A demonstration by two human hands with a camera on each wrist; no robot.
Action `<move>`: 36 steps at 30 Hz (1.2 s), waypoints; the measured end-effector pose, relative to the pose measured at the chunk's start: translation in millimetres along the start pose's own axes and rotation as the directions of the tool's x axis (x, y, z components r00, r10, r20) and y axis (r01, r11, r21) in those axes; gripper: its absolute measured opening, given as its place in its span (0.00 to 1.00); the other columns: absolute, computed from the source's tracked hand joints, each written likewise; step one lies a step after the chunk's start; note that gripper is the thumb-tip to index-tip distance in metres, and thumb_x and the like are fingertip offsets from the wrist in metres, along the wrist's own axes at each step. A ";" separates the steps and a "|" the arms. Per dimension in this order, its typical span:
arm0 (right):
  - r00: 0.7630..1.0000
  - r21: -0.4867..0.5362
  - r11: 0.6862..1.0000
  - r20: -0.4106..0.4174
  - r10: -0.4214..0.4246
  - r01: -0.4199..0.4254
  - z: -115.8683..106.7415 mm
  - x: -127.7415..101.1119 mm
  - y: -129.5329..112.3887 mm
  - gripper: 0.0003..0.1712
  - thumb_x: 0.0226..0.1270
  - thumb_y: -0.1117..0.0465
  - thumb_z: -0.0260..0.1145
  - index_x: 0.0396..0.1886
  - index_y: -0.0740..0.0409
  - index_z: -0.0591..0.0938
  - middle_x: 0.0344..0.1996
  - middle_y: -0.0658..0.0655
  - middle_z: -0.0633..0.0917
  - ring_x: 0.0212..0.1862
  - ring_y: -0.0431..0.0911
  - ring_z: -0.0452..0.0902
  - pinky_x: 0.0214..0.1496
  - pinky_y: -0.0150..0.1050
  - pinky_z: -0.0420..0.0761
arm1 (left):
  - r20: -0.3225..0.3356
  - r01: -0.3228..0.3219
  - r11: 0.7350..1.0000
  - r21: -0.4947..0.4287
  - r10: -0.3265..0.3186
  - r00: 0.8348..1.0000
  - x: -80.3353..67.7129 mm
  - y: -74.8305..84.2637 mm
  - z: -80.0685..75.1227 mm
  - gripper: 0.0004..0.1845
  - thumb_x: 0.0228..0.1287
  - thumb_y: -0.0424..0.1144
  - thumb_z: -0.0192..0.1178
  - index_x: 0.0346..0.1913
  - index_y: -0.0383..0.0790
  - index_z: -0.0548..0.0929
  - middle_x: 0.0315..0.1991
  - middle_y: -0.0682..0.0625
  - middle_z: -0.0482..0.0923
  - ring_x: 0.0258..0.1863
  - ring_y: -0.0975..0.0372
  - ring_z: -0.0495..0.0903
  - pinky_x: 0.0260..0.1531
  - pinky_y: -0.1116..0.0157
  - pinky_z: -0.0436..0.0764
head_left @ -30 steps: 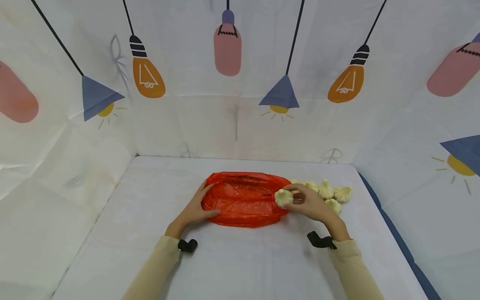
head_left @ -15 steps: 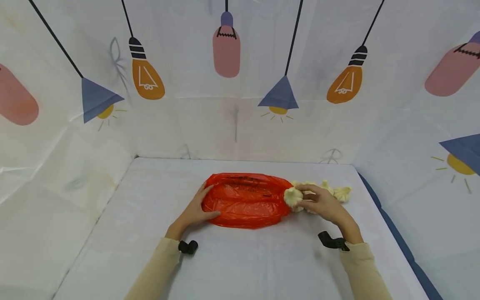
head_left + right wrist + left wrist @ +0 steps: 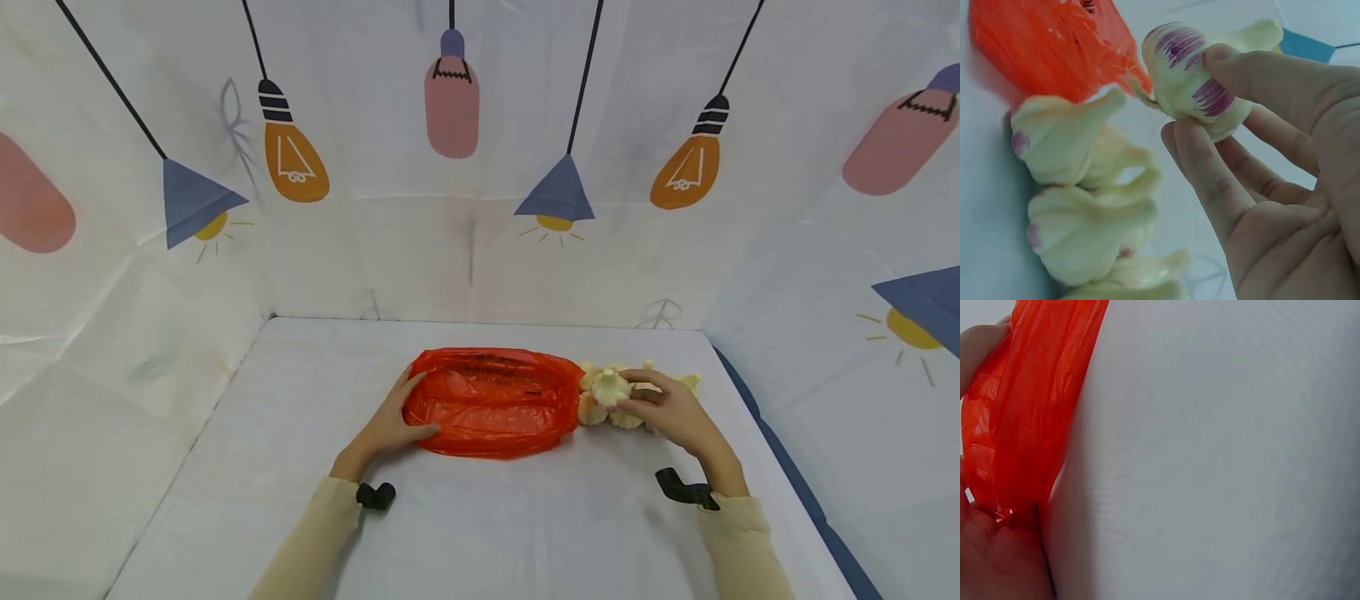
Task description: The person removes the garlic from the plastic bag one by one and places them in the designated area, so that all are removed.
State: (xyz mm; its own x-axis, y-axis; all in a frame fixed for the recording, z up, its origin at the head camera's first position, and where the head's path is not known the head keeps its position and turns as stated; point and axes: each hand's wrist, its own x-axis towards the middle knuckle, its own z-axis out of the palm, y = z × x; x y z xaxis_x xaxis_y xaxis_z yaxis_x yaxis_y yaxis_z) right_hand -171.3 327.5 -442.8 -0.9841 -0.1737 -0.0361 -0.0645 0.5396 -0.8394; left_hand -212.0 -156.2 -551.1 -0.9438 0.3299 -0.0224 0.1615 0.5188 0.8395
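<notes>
A red plastic bag (image 3: pixel 491 402) with dark print lies on the white table. My left hand (image 3: pixel 388 421) holds its left end, thumb on the near edge and fingers on the far edge. My right hand (image 3: pixel 678 423) pinches a garlic bulb (image 3: pixel 608 387) between thumb and fingertips, just right of the bag and above other garlic bulbs (image 3: pixel 591 410). In the right wrist view the held garlic bulb (image 3: pixel 1175 69) shows purple streaks and root hairs, its stem pointing away. The bag's inside is not visible, and the right hand partly hides the pile.
White tabletop (image 3: pixel 510 525) surrounds the bag on the near side. Behind it and at both sides hang white sheets printed with lamps and bulbs (image 3: pixel 297 162). A blue strip (image 3: pixel 780 467) runs beside the table's right edge.
My right hand has moved right with the garlic bulb, from the bag's right end to over the other bulbs. My left hand and the bag have hardly moved.
</notes>
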 end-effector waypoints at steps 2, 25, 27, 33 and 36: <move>1.000 -0.006 1.000 -0.017 0.006 -0.007 -4.9 -3.3 3.5 0.35 0.68 0.50 0.73 0.70 0.57 0.75 0.73 0.65 0.71 0.58 0.35 0.81 0.48 0.29 0.84 | 0.000 0.004 1.000 0.000 -0.004 1.000 -0.2 -0.3 -0.1 0.54 0.57 0.53 0.75 0.82 0.49 0.56 0.86 0.47 0.36 0.84 0.44 0.41 0.76 0.34 0.54; 0.961 0.046 0.999 -0.276 0.017 -0.004 -45.3 -42.4 63.2 0.29 0.71 0.59 0.71 0.68 0.59 0.76 0.52 0.30 0.75 0.47 0.20 0.80 0.44 0.20 0.81 | -0.003 0.004 1.000 -0.008 -0.004 1.000 -0.6 -0.1 1.3 0.54 0.58 0.52 0.75 0.82 0.49 0.55 0.86 0.48 0.36 0.84 0.45 0.41 0.76 0.35 0.52; 0.958 0.052 0.999 -0.286 0.016 -0.001 -46.7 -44.3 66.2 0.28 0.71 0.61 0.71 0.68 0.60 0.76 0.51 0.30 0.75 0.47 0.21 0.80 0.44 0.20 0.81 | -0.005 0.002 1.000 -0.007 -0.002 1.000 -0.3 -0.4 1.2 0.55 0.57 0.52 0.76 0.82 0.49 0.55 0.86 0.48 0.36 0.84 0.45 0.41 0.77 0.35 0.52; 0.955 0.059 0.998 -0.295 0.011 0.006 -48.6 -47.4 73.7 0.28 0.71 0.62 0.71 0.68 0.62 0.76 0.53 0.30 0.75 0.48 0.21 0.79 0.44 0.20 0.81 | -0.008 -0.011 1.000 -0.009 0.011 1.000 1.2 -2.4 0.9 0.55 0.57 0.53 0.76 0.82 0.48 0.56 0.86 0.47 0.36 0.84 0.45 0.41 0.76 0.35 0.53; 0.952 0.067 0.998 -0.306 0.022 -0.001 -49.9 -49.1 76.0 0.28 0.70 0.62 0.71 0.68 0.60 0.77 0.54 0.28 0.75 0.49 0.21 0.78 0.44 0.20 0.81 | -0.009 -0.015 1.000 -0.009 0.015 1.000 1.6 -3.3 1.5 0.54 0.57 0.53 0.76 0.82 0.49 0.56 0.86 0.47 0.36 0.83 0.45 0.42 0.76 0.35 0.54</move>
State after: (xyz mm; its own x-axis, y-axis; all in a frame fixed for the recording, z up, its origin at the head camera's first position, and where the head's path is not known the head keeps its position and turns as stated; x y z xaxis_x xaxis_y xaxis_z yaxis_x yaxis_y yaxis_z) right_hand -136.1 418.1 -477.8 -0.9887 0.0986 0.1133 -0.0519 0.4835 -0.8738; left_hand -213.7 -156.2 -554.7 -0.9438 0.3304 -0.0054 0.1727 0.5071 0.8444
